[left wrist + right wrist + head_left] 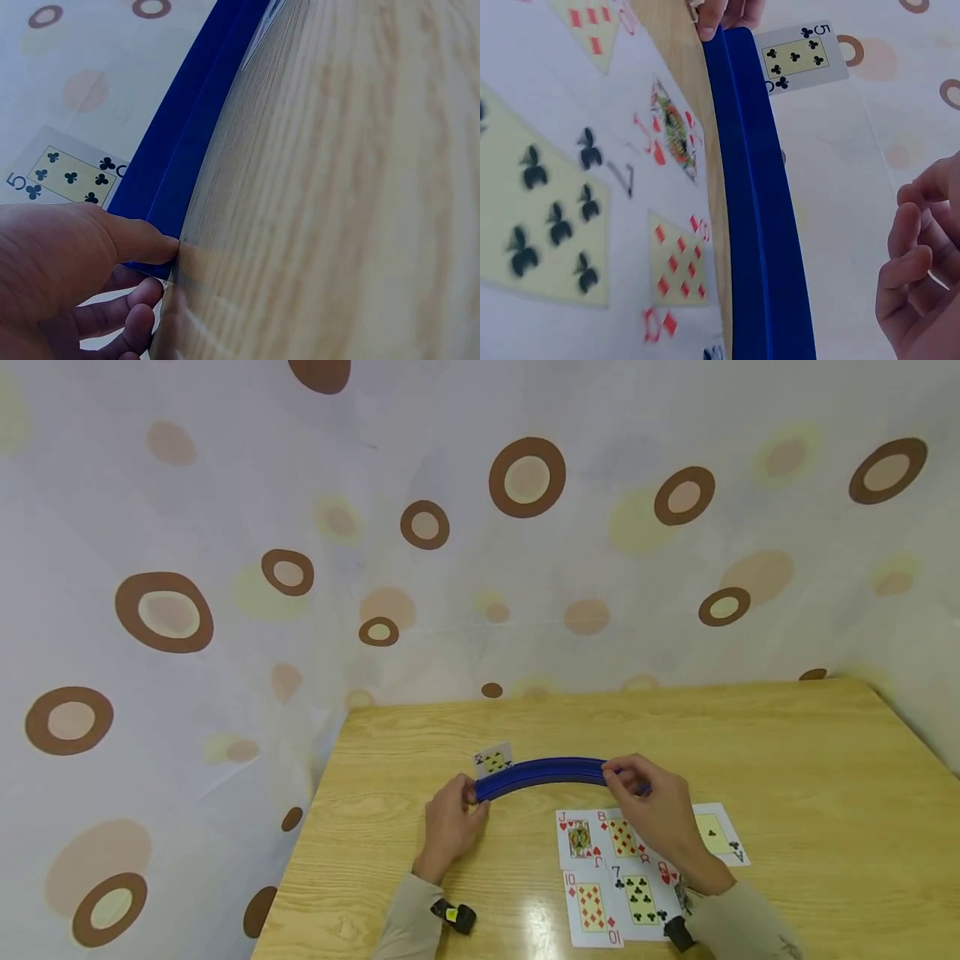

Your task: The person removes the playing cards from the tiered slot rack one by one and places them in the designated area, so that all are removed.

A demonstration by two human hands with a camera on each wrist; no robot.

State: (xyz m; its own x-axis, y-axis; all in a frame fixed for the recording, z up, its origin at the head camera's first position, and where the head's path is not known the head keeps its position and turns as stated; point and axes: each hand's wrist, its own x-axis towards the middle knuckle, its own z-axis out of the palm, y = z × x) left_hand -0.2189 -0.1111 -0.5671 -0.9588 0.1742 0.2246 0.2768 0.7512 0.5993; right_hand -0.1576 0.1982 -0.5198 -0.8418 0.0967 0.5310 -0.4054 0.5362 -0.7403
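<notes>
A curved blue card holder [551,770] lies on the wooden table. One card, the five of clubs [492,760], stands in its groove near the left end. My left hand [448,827] pinches that end, the thumb [146,238] on the near face. My right hand [658,810] hovers by the holder's right part. In the right wrist view its loosely bent fingers [904,274] are apart from the holder, with nothing visible between them. Below it lie face-up cards: the jack of hearts [579,839], eight of diamonds [622,839] and seven of clubs [641,902].
The ten of diamonds [592,912] lies at the near left of the cards. The ace of clubs [718,837] is at their right. A queen of hearts [664,872] is partly hidden under my right wrist. A dotted cloth [525,610] hangs behind the table [787,743].
</notes>
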